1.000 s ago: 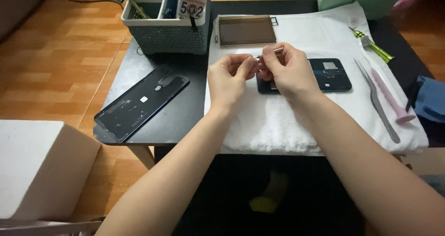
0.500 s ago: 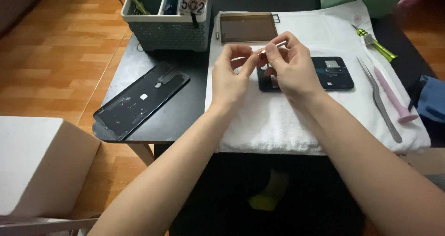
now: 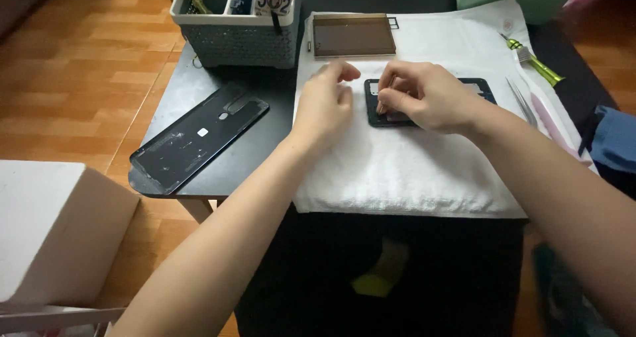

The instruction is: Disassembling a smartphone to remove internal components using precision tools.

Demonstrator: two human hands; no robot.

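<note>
Orange-brown wooden flooring surrounds a small dark desk (image 3: 218, 171), and a white towel (image 3: 411, 171) covers most of its right part. On that towel, toward the far half, lies an opened phone body (image 3: 477, 89), a dark rectangular frame lying flat with its long side across the view. The right hand (image 3: 424, 95) rests on the left part of this phone body, fingers curled down and the grip pressed together on something small at the frame's left end; what it pinches is too small to tell. The left hand (image 3: 324, 102) hovers just left of the phone body over the towel, its fingers loosely curled, thumb and forefinger close together, and it cannot be told whether anything sits between them.

Beyond the hands, at the towel's far edge, lies a brown-tinted rectangular panel (image 3: 353, 35). Along the towel's right edge lie metal tweezers (image 3: 521, 101), a pink pry tool (image 3: 553, 128) just right of them, and farther back a small tool with a yellow-green handle (image 3: 538, 64). On the bare left part of the desk rests a black phone back cover (image 3: 199, 137), turned diagonally, inner side up. At the desk's far left corner stands a grey plastic organiser basket (image 3: 235, 36) with tools in it. A white box (image 3: 56, 238) sits on the floor near the left.
</note>
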